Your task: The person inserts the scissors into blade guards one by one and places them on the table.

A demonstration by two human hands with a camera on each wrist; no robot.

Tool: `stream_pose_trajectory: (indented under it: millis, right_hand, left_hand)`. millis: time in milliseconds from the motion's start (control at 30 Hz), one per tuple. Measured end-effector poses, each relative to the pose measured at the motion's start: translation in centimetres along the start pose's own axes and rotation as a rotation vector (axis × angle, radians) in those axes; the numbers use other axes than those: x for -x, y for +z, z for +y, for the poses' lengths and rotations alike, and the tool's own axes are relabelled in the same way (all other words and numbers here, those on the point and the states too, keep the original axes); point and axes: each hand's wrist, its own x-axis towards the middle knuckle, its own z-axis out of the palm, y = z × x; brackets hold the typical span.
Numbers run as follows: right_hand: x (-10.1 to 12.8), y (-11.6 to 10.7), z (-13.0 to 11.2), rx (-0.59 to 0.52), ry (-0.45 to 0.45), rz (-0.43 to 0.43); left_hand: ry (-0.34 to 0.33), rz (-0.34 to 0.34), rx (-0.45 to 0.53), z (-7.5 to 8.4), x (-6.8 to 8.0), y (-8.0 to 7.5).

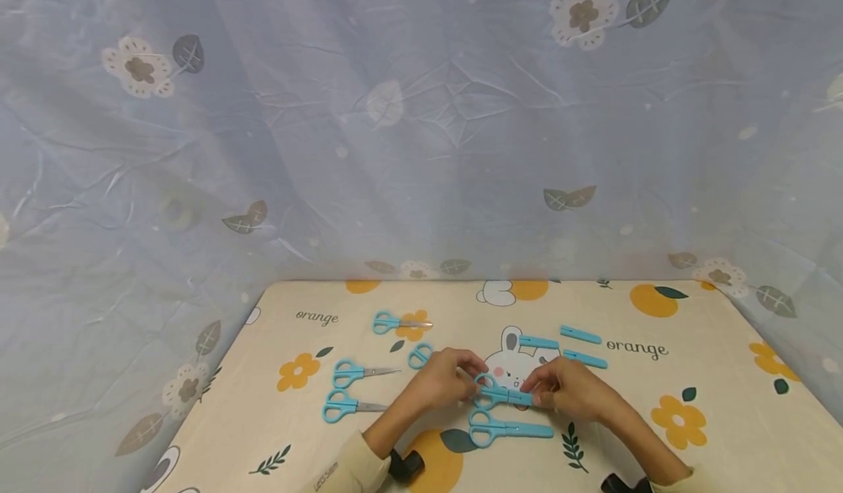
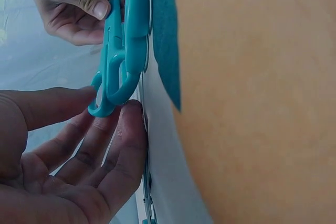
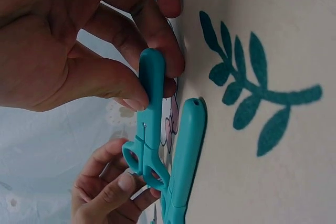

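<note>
Looks like a home setup: small table (image 1: 724,376) with a kids' cartoon cover, bunny and "orange" print, lower centre; wrinkled floral sheet (image 1: 421,113) hung as backdrop fills the upper frame. No workshop or lab gear visible.

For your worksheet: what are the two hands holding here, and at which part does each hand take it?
One pair of blue scissors: the right hand pinches its capped blade end, and the left hand has its fingers at the handle loops.

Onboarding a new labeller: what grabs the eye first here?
Both hands meet at the table's near middle on one pair of capped blue scissors: the left hand at its handles, the right hand pinching its cap. Bare-bladed scissors lie to the left; loose blue caps lie beyond the hands.
</note>
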Motion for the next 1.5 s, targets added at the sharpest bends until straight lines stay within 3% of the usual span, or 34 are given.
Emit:
stream_pose_trajectory:
  millis: [633,1133,1500]
  right_hand:
    - [0.6,-0.1,-1.0,0.064,0.089,0.070]
    - [1.6,-1.2,0.9,0.085,-0.042,0.069]
    - [2.0,-1.7,1.6,0.200,-0.026,0.216]
  left_hand:
    - [0.037,-0.026,-0.026,0.0,0.6,-1.3]
    - [0.090,-0.030,-0.095,-0.7,0.9,-2.5]
    - [0.127,-0.025,-0.188,-1.3,1.2,-4.4]
